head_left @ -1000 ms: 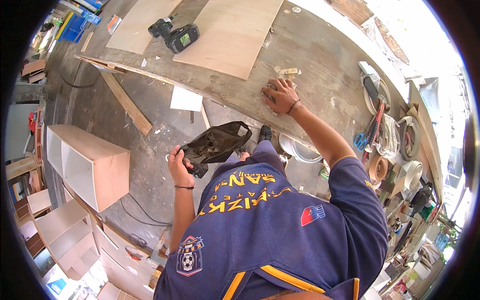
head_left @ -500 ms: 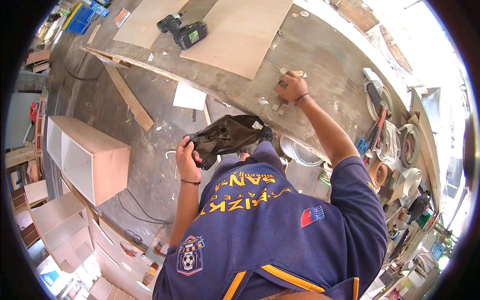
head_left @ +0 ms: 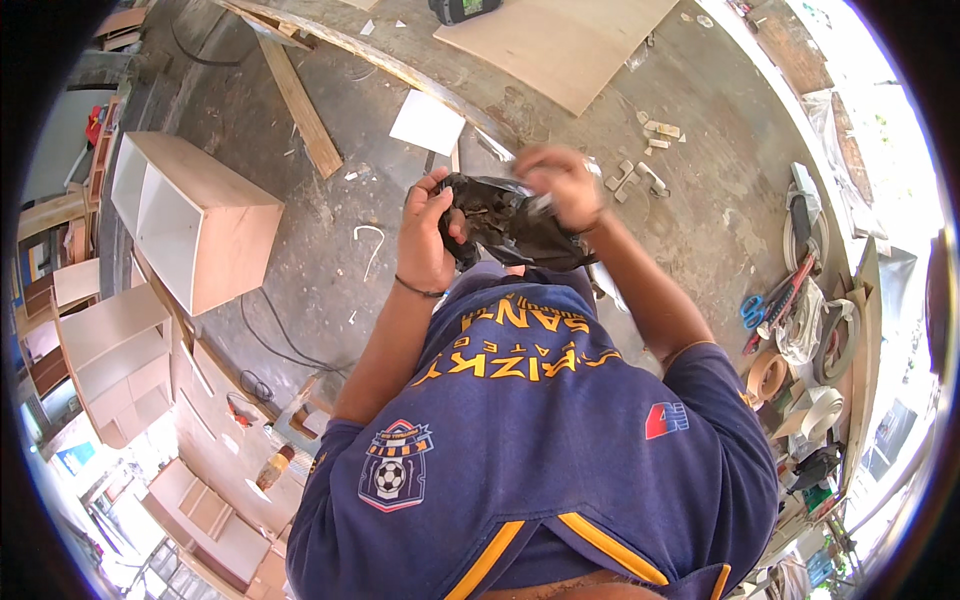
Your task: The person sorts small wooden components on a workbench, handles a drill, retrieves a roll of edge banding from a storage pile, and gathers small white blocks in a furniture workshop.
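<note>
Hanging between the two hands, in front of the dark blue shirt (head_left: 560, 430), the black plastic bag (head_left: 500, 222) looks thin, shiny and crumpled, with its mouth open. The left hand (head_left: 428, 238) pinches its left edge; the right hand (head_left: 563, 188) is blurred at its right side, and its grip I cannot tell.

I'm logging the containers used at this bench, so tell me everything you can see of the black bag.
The black bag looks like thin, glossy plastic, creased and crumpled. It is held in front of the person's legs, its mouth spread open and facing up, showing a dark, wrinkled inside; any contents are too unclear to name. The left hand grips its left end, where the plastic bunches up. The right hand, blurred, is at its right end; its grip can't be told.
</note>
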{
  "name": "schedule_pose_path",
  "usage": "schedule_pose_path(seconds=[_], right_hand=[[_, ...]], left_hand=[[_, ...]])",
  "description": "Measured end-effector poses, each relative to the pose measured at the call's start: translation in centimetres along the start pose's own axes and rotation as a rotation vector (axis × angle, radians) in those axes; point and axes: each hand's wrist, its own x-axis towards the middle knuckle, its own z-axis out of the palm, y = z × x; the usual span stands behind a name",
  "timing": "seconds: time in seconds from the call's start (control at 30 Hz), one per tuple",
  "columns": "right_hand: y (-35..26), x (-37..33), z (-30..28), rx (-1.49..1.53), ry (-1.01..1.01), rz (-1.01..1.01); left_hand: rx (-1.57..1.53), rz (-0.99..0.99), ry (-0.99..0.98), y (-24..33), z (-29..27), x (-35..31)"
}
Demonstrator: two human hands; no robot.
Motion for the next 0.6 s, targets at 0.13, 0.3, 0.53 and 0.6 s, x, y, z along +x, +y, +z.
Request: schedule_pose_path(seconds=[0.13, 0.3, 0.53, 0.6], right_hand=[[7.0, 0.1, 4.5, -0.644, -0.132, -0.253], [3.0, -1.3, 2.2, -0.711, -0.239, -0.231], [1.4, -3.9, -12.3, -1.089, 0.507, -0.104], [4.3, -5.1, -14.6, -1.247, 0.599, -0.010]], left_hand=[[-0.084, -0.014, -0.065, 1.5, 1.5, -0.7], [-0.045, 0.025, 0.005, 2.3, 1.6, -0.8], [-0.033, -0.019, 0.048, 0.7, -0.1, -0.6], [-0.017, -0.020, 0.050, 0.7, -0.3, -0.6]])
